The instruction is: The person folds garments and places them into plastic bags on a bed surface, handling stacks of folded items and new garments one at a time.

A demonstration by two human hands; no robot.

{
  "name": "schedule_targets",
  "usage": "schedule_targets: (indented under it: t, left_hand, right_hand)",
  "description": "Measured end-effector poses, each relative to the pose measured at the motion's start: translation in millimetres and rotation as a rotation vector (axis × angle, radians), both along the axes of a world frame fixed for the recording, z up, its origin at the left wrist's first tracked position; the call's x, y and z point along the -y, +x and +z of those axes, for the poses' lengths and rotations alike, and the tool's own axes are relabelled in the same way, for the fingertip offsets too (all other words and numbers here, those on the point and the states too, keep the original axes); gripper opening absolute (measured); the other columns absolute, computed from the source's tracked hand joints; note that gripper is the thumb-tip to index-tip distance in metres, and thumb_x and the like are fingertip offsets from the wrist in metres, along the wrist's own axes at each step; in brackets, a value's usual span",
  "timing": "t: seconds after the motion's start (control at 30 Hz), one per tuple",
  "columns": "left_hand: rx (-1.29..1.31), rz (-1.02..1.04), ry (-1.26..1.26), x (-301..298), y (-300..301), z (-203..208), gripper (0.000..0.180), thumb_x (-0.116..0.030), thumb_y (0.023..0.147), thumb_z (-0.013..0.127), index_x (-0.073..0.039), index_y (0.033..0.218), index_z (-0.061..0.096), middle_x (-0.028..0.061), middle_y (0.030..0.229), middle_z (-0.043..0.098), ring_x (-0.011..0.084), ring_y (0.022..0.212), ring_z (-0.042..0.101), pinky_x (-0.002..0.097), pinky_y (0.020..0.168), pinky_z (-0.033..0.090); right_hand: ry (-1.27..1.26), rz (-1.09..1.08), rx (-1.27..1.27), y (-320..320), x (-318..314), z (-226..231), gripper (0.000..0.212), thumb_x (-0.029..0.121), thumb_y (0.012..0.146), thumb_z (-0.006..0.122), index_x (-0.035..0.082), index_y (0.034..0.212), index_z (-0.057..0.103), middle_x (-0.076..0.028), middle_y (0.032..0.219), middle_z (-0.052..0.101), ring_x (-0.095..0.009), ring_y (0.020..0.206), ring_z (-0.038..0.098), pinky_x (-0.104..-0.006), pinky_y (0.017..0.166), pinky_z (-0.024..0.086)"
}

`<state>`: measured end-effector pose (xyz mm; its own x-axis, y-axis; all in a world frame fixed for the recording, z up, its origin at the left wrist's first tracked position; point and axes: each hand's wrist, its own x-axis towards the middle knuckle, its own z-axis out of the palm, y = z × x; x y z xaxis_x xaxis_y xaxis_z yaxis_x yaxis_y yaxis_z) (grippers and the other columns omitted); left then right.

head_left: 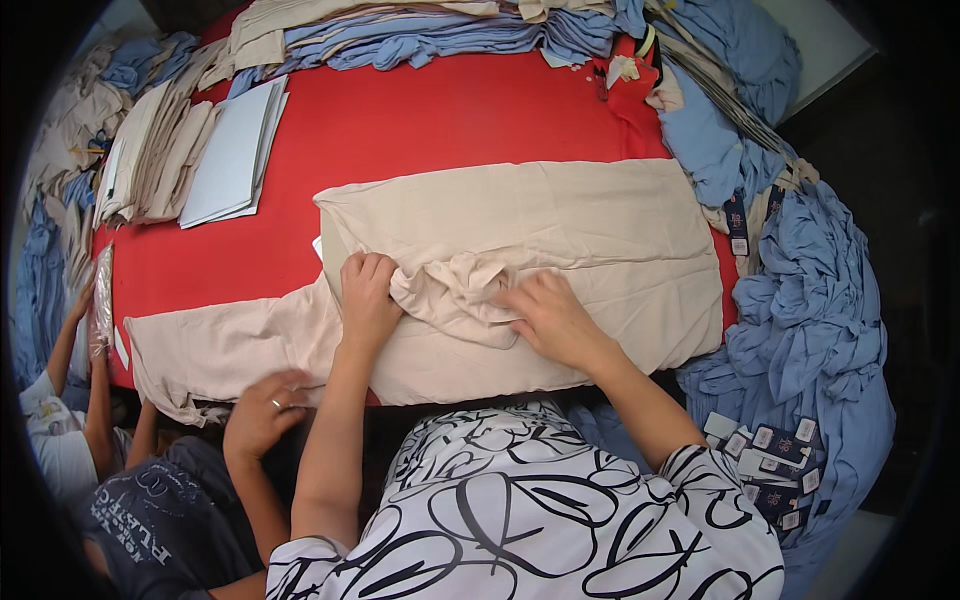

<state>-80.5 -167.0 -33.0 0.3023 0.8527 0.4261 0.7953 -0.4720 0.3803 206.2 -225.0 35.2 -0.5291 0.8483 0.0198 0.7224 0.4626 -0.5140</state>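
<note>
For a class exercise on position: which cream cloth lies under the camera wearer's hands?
The cream garment spread on the red table, touched by the left hand and right hand; other cream cloths, like the upper-left folded stack, lie apart.

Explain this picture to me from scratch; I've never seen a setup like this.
There is no machine here, just a person working with two bare hands. The single picture comes from a wide camera worn on that person's head, looking down, so straight edges curve near the rim.

The left hand and right hand are at either side of a bunched-up part of a beige garment. Both touch the cloth; how firmly either grips it is hard to tell.

The garment is spread over a red-covered table. Farther left lie pale flat sheets and folded beige cloth. Blue cloth is heaped at the right. The ringed hand at lower left belongs to someone else.
</note>
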Motion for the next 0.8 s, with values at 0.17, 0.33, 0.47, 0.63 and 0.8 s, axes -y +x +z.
schedule_targets:
  t: [0.17, 0.33, 0.47, 0.63, 0.8]
  left_hand:
    - [0.092, 0.041, -0.086, -2.6, -2.1, 10.3, 0.035, -0.023, 0.071, 0.078, -0.008, 0.097, 0.059, 0.0075, 0.099, 0.057, 0.0305, 0.091, 0.052, 0.0394, 0.087, 0.037]
    - [0.012, 0.093, -0.121, -13.2, 4.7, 20.4, 0.058, -0.031, 0.063, 0.086, -0.006, 0.108, 0.060, 0.0081, 0.108, 0.058, 0.0308, 0.101, 0.050, 0.0417, 0.092, 0.038]
    - [0.029, 0.115, -0.224, -10.9, 4.6, 22.1, 0.074, -0.032, 0.060, 0.089, -0.004, 0.120, 0.056, 0.0095, 0.116, 0.058, 0.0319, 0.107, 0.049, 0.0410, 0.095, 0.039]
    - [0.110, 0.010, -0.336, -8.4, -13.9, 36.5, 0.074, -0.020, 0.062, 0.087, -0.005, 0.125, 0.051, 0.0114, 0.120, 0.057, 0.0324, 0.112, 0.050, 0.0412, 0.095, 0.041]
    - [0.063, -0.085, -0.439, -9.7, -30.5, 45.5, 0.066, -0.009, 0.064, 0.084, -0.006, 0.121, 0.051, 0.0132, 0.123, 0.054, 0.0325, 0.116, 0.050, 0.0408, 0.097, 0.042]
  right_hand:
    - [-0.139, -0.059, -0.441, 21.8, -2.3, 50.1, 0.010, 0.003, 0.082, 0.058, 0.002, 0.089, 0.065, -0.009, 0.099, 0.061, -0.026, 0.094, 0.059, -0.0346, 0.085, 0.046]
    - [0.232, -0.531, -0.543, 69.6, -73.3, 37.5, 0.012, 0.001, 0.084, 0.059, -0.001, 0.094, 0.066, -0.011, 0.096, 0.062, -0.024, 0.092, 0.061, -0.0315, 0.084, 0.048]
    - [0.256, -0.553, -0.326, 70.8, -46.4, 7.1, 0.021, 0.005, 0.089, 0.061, -0.002, 0.108, 0.065, -0.009, 0.104, 0.064, -0.017, 0.095, 0.062, -0.0279, 0.085, 0.048]
    - [-0.880, -0.108, -0.168, 41.7, 85.3, -6.5, 0.037, 0.033, 0.090, 0.065, -0.001, 0.103, 0.069, -0.017, 0.105, 0.070, -0.026, 0.100, 0.066, -0.0379, 0.090, 0.050]
    - [-0.844, -0.424, -0.338, 13.6, 149.5, -143.7, 0.072, 0.045, 0.083, 0.073, -0.009, 0.127, 0.055, -0.025, 0.123, 0.061, -0.027, 0.113, 0.059, -0.0325, 0.099, 0.044]
